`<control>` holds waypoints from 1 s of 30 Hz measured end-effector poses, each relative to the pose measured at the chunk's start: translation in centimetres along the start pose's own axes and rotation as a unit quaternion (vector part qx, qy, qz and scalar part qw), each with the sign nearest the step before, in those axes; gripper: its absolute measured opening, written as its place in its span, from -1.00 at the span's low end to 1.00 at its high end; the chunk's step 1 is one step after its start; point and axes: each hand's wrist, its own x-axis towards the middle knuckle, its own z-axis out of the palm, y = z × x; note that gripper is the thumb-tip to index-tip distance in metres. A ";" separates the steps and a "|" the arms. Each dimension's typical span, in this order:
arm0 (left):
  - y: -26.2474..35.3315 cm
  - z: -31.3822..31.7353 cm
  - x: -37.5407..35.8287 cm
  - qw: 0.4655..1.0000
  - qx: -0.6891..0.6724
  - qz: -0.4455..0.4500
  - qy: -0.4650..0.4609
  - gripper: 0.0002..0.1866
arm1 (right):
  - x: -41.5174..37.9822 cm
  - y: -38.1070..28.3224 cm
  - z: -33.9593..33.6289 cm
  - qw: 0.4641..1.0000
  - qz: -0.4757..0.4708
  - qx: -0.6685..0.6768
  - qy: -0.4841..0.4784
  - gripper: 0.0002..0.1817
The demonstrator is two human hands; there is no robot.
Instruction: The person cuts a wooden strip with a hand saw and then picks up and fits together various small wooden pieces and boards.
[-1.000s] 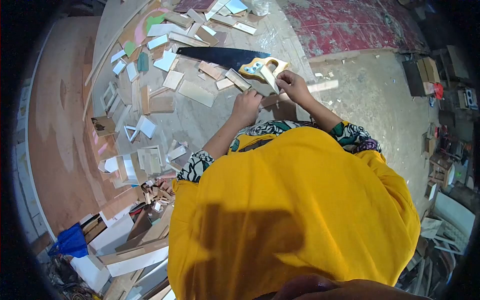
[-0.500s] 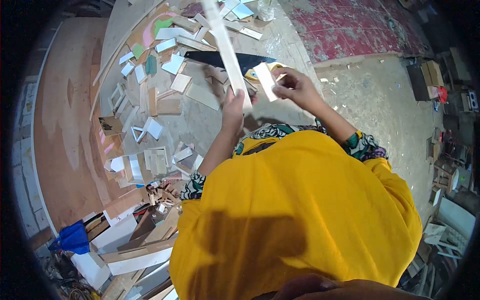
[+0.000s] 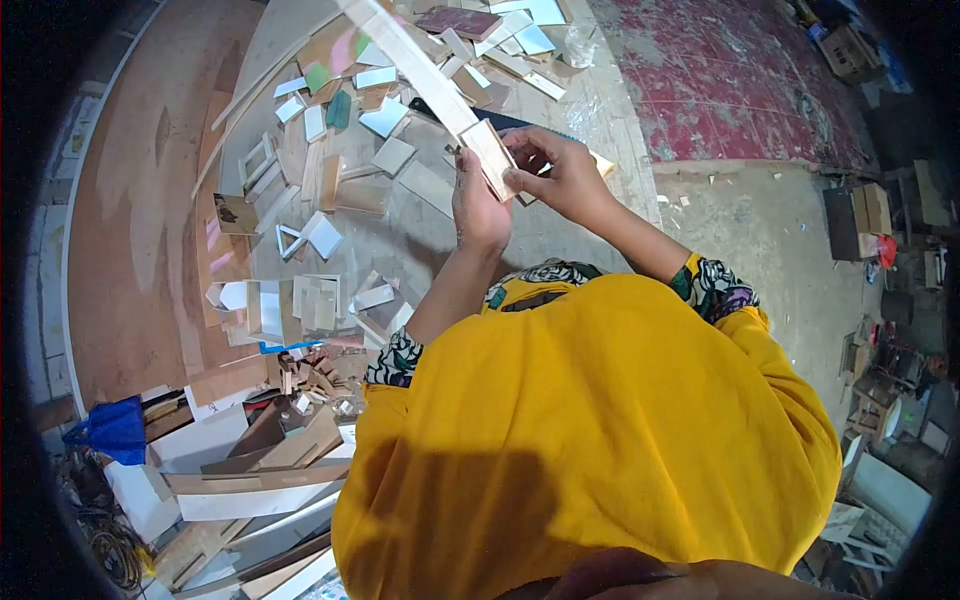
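A long pale wood strip (image 3: 415,68) slants up and away over the bench. My left hand (image 3: 482,205) is wrapped round its near end. A small rectangular wood piece (image 3: 487,160) lies against that end of the strip, and my right hand (image 3: 560,178) pinches its right edge between thumb and fingers. Behind the hands lies a saw (image 3: 428,108), its blade mostly hidden by the strip and the right hand.
Small wood and white offcuts (image 3: 392,155) lie scattered over the workbench (image 3: 405,222). A brown board (image 3: 140,210) runs along the left. Scrap boards (image 3: 250,480) are piled at the lower left, near a blue bag (image 3: 118,430).
The right hand has moved left and brought the small piece against the strip's near end. The strip now leans further left. The view has shifted slightly.
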 end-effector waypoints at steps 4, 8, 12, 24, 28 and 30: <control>1.4 1.9 -0.9 1.000 0.000 0.008 0.010 -0.44 | 0.4 -0.1 0.0 1.000 -0.003 0.020 -0.016 -0.61; 2.0 2.3 -0.8 0.999 -0.038 0.010 0.009 -0.45 | 0.6 -1.0 -0.3 0.999 -0.020 0.007 -0.029 -0.63; 2.3 2.5 -0.9 0.999 -0.046 0.005 0.007 -0.45 | 0.7 -1.1 -0.6 0.999 -0.005 0.018 -0.040 -0.65; 2.6 1.1 0.0 1.000 -0.013 0.023 0.011 -0.60 | 0.9 -0.1 -0.3 0.993 0.031 0.103 -0.056 -0.76; 3.1 1.2 0.0 0.999 -0.045 0.014 0.017 -0.63 | 0.7 0.5 -0.6 0.969 0.094 0.213 -0.083 -0.78; 3.3 1.0 0.1 0.993 -0.118 -0.024 0.011 -0.67 | 0.7 0.3 -0.9 0.963 0.108 0.228 -0.094 -0.77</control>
